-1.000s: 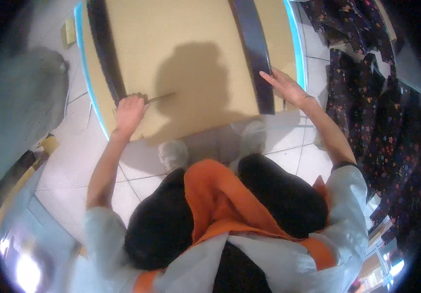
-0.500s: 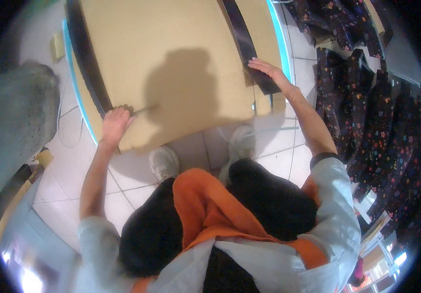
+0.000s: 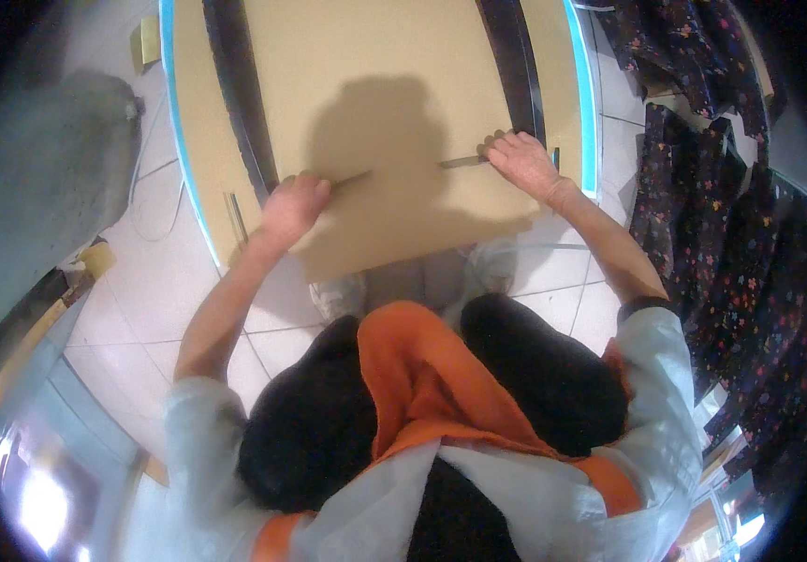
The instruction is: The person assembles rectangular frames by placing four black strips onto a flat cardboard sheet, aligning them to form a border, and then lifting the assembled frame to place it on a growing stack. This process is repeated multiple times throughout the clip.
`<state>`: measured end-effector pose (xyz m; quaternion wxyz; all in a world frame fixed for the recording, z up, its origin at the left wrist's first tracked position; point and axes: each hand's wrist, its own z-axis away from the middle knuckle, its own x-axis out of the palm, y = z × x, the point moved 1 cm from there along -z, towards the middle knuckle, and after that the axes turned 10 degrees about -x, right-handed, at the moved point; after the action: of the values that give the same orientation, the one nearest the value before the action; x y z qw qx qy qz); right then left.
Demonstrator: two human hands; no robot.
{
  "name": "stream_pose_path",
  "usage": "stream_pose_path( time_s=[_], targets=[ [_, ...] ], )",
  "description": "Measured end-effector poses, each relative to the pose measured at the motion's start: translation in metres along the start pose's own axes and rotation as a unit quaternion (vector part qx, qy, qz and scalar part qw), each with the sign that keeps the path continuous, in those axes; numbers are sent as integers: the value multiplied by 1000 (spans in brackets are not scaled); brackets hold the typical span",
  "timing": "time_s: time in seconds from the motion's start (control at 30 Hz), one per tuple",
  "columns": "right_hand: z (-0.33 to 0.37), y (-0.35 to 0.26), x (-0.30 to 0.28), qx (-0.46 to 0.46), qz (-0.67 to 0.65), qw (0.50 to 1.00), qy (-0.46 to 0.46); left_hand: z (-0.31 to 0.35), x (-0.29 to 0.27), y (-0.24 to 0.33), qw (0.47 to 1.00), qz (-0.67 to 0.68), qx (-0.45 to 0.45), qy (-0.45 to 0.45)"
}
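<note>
A large tan cardboard sheet [image 3: 375, 42] with pale blue edging lies on the floor in front of me. Two long dark strips run away from me along it, one on each side. My left hand [image 3: 296, 206] is closed around the near end of the left dark strip [image 3: 240, 94]. At the near end of the right dark strip [image 3: 514, 66], my right hand [image 3: 522, 161] has its fingers curled over it. Short dark lines show on the cardboard beside both hands. My shadow covers the middle of the sheet.
Stacked dark floral fabric pieces [image 3: 740, 225] lie at the right. A big grey-green rounded object [image 3: 48, 187] stands at the left, near a small yellowish block [image 3: 150, 39]. White floor tiles [image 3: 123, 300] show around the sheet, and my shoes [image 3: 336, 295] are at its near edge.
My hands have come closer together. The right hand, flatter before, now curls its fingers over the strip's end. The near ends of the strips sit further inward. The whole view has shifted slightly.
</note>
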<state>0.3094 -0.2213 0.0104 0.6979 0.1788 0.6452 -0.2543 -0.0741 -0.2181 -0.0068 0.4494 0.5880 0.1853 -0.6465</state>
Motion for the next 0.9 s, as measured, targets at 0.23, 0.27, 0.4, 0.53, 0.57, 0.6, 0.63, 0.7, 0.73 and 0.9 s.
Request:
stream_pose_path(
  time_s=[0.23, 0.27, 0.4, 0.53, 0.57, 0.6, 0.63, 0.7, 0.73, 0.9],
  targets=[
    [-2, -3, -1, -2, -28, 999, -41, -43, 3, 46, 995, 37, 96, -2],
    [-2, -3, -1, 1, -38, 998, -51, -51, -3, 55, 993, 39, 110, -37],
    [-12, -4, -7, -4, -53, 997, -60, -78, 1, 80, 983, 31, 145, -105],
    [-9, -5, -4, 3, -44, 998, -52, -88, 7, 89, 986, 49, 137, -83],
    [-8, -6, -4, 9, -33, 998, -58, -90, 6, 91, 985, 42, 127, -108],
    [-6, -7, -4, 16, -22, 998, -63, -92, 5, 93, 984, 34, 118, -132],
    [-7, -8, -9, 6, -41, 999, -20, -93, 5, 95, 982, 27, 108, -155],
    [-8, -8, -20, -13, -79, 995, 66, -90, 19, 88, 989, 56, 128, -47],
    [1, -14, -20, 97, -107, 982, 122, -86, 24, 84, 989, 70, 132, 8],
    [107, -91, 44, 591, -364, 687, 214, -98, 6, 92, 987, 20, 116, -111]
  ],
)
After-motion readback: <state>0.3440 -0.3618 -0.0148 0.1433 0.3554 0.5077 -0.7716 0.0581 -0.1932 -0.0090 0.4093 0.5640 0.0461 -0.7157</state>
